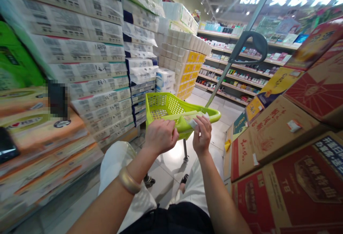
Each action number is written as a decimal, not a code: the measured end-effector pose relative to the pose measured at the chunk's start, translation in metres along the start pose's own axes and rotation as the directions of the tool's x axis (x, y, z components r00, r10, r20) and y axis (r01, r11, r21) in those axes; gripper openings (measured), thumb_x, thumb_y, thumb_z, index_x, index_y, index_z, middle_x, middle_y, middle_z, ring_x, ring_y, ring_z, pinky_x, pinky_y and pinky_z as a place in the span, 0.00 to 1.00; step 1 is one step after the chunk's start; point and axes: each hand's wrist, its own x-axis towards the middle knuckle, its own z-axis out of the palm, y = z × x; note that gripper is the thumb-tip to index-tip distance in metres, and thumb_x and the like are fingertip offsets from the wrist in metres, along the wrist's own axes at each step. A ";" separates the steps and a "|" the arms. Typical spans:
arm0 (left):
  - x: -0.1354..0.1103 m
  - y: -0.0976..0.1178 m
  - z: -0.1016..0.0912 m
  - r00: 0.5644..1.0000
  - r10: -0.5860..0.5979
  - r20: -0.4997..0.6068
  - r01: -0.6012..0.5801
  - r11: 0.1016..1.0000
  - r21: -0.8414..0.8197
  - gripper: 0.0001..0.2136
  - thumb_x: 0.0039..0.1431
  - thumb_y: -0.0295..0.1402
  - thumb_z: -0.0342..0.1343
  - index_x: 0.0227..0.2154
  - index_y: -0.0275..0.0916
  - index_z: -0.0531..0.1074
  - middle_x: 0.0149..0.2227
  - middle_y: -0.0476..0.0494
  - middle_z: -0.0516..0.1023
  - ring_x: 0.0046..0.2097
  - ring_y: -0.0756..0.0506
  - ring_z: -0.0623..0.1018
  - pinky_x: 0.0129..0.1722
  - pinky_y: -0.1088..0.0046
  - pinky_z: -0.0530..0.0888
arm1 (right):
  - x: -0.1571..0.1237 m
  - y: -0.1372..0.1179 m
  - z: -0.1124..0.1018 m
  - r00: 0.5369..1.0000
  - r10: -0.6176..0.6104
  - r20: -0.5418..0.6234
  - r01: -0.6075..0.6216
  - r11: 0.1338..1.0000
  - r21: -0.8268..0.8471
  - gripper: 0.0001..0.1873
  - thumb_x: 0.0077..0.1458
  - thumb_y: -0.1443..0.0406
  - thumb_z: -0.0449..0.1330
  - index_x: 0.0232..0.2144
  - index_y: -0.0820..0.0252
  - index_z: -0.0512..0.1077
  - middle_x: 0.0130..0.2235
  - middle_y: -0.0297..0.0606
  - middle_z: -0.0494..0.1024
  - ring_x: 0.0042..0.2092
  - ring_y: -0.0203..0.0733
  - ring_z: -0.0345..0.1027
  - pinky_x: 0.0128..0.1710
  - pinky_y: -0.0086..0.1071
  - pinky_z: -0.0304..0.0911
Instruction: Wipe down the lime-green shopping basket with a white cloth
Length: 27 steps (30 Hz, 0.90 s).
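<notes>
A lime-green plastic shopping cart (171, 102) with a perforated basket stands in front of my knees. My left hand (161, 135) is closed over the near rim of the basket, with its thumb side toward the middle. A crumpled white tissue (197, 120) is pinched in my right hand (203, 133), pressed against the cart's smooth green rim to the right. The cart's metal leg (185, 149) reaches the floor below. Nothing shows inside the visible part of the basket.
Wrapped paper packs (88, 44) are stacked high on the left, with orange packs (40, 148) nearer. Red and brown cartons (276, 130) rise close on the right. A slanted metal pole carries a grey handle (249, 48). Product shelves (235, 66) stand behind.
</notes>
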 end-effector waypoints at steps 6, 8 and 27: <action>-0.001 0.000 0.000 1.000 -0.002 -0.019 0.002 1.000 -0.012 0.11 0.57 0.35 0.46 0.28 0.38 0.72 0.27 0.40 0.75 0.32 0.41 0.74 0.31 0.64 0.64 | -0.008 -0.033 0.014 0.988 0.123 -0.091 -0.122 0.992 0.011 0.17 0.63 0.66 0.46 0.46 0.57 0.73 0.50 0.45 0.74 0.60 0.49 0.60 0.61 0.54 0.54; -0.002 -0.002 0.000 1.000 0.000 -0.026 0.000 1.000 -0.006 0.11 0.57 0.35 0.46 0.28 0.38 0.72 0.26 0.40 0.75 0.31 0.41 0.74 0.31 0.64 0.64 | -0.011 -0.045 0.016 0.995 0.097 -0.025 -0.097 0.995 0.004 0.17 0.63 0.67 0.47 0.47 0.56 0.73 0.51 0.44 0.75 0.60 0.48 0.60 0.62 0.54 0.52; -0.001 -0.017 0.003 0.995 0.037 -0.089 -0.036 0.999 0.012 0.10 0.55 0.34 0.47 0.25 0.38 0.72 0.24 0.41 0.74 0.29 0.42 0.72 0.30 0.65 0.62 | 0.031 -0.043 0.004 0.931 0.038 0.364 -0.040 0.999 -0.001 0.15 0.62 0.65 0.50 0.44 0.55 0.76 0.50 0.37 0.78 0.57 0.43 0.66 0.62 0.42 0.54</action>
